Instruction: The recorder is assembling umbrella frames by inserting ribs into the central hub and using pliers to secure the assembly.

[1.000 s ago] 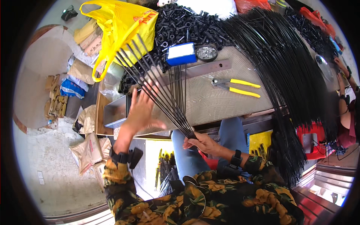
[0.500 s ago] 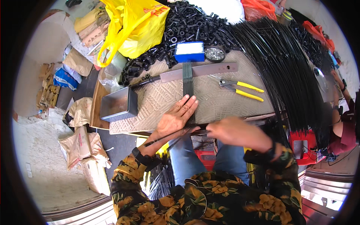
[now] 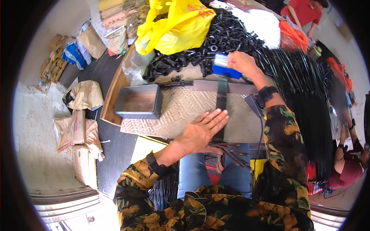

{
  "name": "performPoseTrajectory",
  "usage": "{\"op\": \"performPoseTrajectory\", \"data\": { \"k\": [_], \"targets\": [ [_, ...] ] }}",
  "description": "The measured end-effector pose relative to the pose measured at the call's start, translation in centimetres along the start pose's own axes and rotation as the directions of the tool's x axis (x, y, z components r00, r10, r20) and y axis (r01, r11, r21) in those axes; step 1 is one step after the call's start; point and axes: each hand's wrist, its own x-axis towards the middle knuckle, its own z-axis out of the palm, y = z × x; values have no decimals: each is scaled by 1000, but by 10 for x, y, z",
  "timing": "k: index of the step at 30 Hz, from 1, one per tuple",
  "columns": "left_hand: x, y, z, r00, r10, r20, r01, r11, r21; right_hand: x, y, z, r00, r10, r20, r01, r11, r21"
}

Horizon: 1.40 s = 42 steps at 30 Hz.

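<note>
My left hand (image 3: 204,131) lies flat with its fingers stretched over a row of thin dark strips (image 3: 221,98) on the patterned board (image 3: 179,100). Loose ends of black strips (image 3: 235,154) stick out below its palm, past the board's near edge. The row crosses a flat metal bar (image 3: 206,85) with a dark handle-like end. My right hand (image 3: 241,63) is closed at the right side of a blue box (image 3: 225,72) filled with whitish thin pieces. What its fingertips pinch, if anything, is hidden. A round dish is mostly covered by that hand and wrist.
A grey open tin (image 3: 138,102) stands at the board's left. Behind lie a heap of black tubular parts (image 3: 231,32) and a yellow plastic bag (image 3: 177,36). Long black strips (image 3: 304,96) hang over the right side. Co-workers are at the right (image 3: 345,161) and far right (image 3: 306,13).
My right hand has left the near edge and reached forward to the blue box. The left hand still presses on the strips. The pliers are now mostly hidden by my right arm; the view has shifted.
</note>
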Motion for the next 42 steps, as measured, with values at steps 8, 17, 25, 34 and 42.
{"op": "performPoseTrajectory", "data": {
  "k": [8,17,25,34,42],
  "targets": [
    [4,0,-2,998,58,7,-57,996,-70,6,16,-6,988,-84,-126,94,993,74],
    [15,0,-5,984,-61,165,73,995,-67,-66,-8,-6,969,-241,-53,246,929,276],
    [19,5,-6,989,-73,126,89,988,-130,-77,11,3,987,-138,-79,152,964,220],
    [19,6,-4,990,-63,129,71,996,-55,-73,6,8,985,-140,-104,157,971,180],
    [20,6,-3,993,-52,106,60,996,-69,-66,-5,6,976,-189,-108,196,979,57]
  ]
}}
